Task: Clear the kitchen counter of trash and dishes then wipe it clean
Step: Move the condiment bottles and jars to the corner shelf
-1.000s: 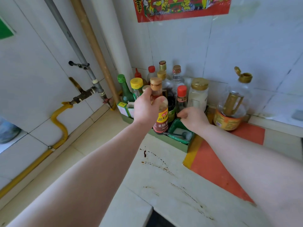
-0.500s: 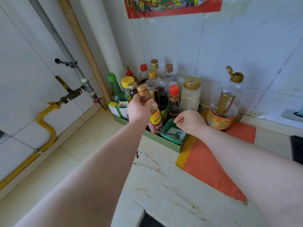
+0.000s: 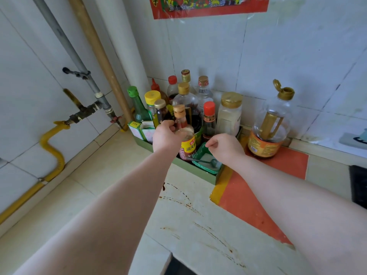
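Note:
My left hand [image 3: 166, 135] grips a soy sauce bottle [image 3: 186, 139] with a yellow and red label and a tan cap, standing in the green tray [image 3: 200, 171] in the counter's corner. My right hand [image 3: 224, 147] hovers with curled fingers over a green dish [image 3: 206, 161] of white powder that holds a metal spoon [image 3: 206, 161]; whether it touches the dish I cannot tell. The beige counter [image 3: 198, 225] in front of the tray carries brown sauce stains [image 3: 178, 199].
Several condiment bottles crowd the tray against the tiled wall. A large oil bottle [image 3: 268, 124] with an open gold cap stands to the right on an orange mat [image 3: 258, 195]. Gas pipes [image 3: 87, 108] and a yellow hose [image 3: 53, 147] run along the left wall. A dark stove edge [image 3: 358, 185] shows far right.
My left hand has lowered the soy sauce bottle down into the tray among the other bottles. My right hand has stayed over the green dish.

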Demonstrator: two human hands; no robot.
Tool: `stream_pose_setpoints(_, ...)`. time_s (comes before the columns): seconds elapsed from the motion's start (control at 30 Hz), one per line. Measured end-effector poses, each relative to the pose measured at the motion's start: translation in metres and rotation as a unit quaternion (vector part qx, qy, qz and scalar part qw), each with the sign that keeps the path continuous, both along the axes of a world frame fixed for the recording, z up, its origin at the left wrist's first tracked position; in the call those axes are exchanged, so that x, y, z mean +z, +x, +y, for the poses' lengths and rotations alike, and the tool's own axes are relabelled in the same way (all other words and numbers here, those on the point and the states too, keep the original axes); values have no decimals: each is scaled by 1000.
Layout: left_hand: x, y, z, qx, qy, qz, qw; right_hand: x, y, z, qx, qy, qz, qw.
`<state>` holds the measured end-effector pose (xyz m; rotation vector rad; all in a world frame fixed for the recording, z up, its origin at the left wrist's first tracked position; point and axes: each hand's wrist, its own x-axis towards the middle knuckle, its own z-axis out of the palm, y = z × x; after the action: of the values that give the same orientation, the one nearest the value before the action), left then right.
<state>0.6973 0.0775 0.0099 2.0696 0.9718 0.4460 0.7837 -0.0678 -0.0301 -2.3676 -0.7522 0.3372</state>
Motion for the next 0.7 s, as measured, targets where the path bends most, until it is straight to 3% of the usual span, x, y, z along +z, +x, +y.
stream_pose_setpoints(0.13, 3, -10, -6, 45, 64, -6, 997, 5, -4, 3, -34, 29, -42, 998)
stream_pose_setpoints(0.27, 27, -7, -20, 39, 167, -116, 978, 23, 5, -4, -105, 84, -121, 984)
stream_pose_setpoints(0.47, 59, 34, -58, -114, 105, -116, 981, 67, 30, -44, -196, 136, -201, 950)
stream_pose_setpoints(0.7, 68, 94, -112, -210, 54, -81, 973, 79, 62, -98, -280, 138, -180, 933)
